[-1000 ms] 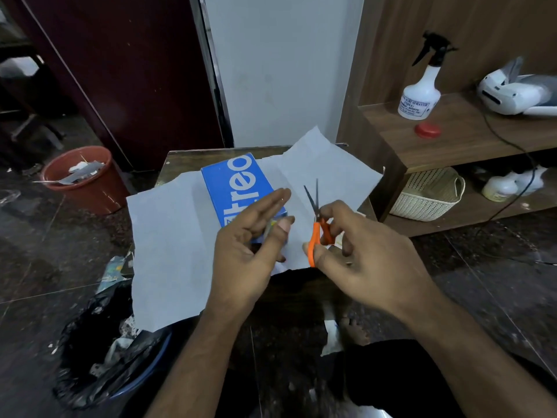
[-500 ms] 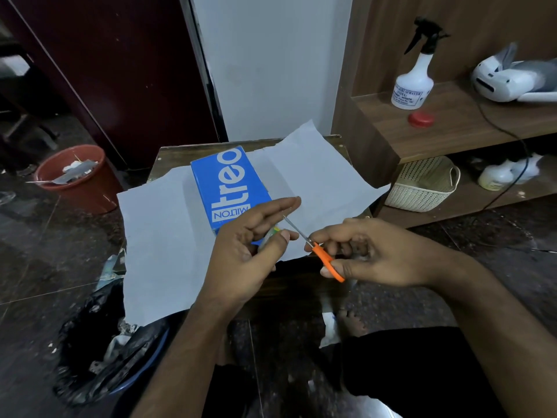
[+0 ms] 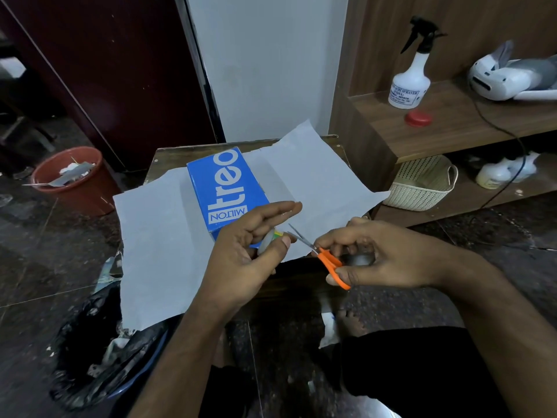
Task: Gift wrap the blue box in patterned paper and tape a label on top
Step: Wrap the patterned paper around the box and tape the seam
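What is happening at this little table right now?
A person is partway through wrapping a gift. The blue box lies on a sheet of paper spread plain side up over the small wooden table; no flap is folded over it yet. The left hand pinches a small roll of tape, while the right hand holds orange-handled scissors with the blades open towards the roll, apparently to cut a piece. No label can be seen.

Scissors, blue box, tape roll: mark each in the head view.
scissors [image 3: 331,262], head view, on the orange handle in the right hand.
blue box [image 3: 224,184], head view, on its printed top face.
tape roll [image 3: 267,242], head view, on the roll's flat side.
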{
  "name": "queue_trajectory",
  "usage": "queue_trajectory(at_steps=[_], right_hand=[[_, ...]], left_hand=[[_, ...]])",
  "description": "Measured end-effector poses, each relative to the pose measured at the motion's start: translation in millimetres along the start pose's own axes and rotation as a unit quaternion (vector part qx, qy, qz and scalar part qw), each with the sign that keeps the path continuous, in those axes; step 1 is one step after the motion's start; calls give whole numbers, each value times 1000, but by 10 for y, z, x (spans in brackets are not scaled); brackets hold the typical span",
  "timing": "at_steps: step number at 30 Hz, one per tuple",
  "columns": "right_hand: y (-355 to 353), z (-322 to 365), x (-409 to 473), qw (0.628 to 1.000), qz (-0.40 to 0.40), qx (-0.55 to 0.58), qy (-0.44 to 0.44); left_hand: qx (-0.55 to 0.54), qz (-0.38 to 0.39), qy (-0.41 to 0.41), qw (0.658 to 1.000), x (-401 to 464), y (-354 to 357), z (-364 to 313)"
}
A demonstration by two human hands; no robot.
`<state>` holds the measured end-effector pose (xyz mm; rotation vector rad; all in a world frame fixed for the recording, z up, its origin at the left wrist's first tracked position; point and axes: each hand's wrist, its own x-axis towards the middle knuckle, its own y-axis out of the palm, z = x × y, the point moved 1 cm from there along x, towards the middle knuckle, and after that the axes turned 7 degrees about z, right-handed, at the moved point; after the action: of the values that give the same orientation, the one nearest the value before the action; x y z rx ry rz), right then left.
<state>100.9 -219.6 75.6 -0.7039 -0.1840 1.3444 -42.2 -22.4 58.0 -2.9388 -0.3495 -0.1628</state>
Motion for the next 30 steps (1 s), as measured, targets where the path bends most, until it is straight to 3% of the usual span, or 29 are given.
queue_trajectory(at_steps=[12,30], right_hand=[[-26,-40,10,1000,1,10,-14],[-69,-42,42,996,13,-90,3]], left_hand=[[-4,40,1,999,-20,-10,23],[-42,53,-20,998,8,25,64]])
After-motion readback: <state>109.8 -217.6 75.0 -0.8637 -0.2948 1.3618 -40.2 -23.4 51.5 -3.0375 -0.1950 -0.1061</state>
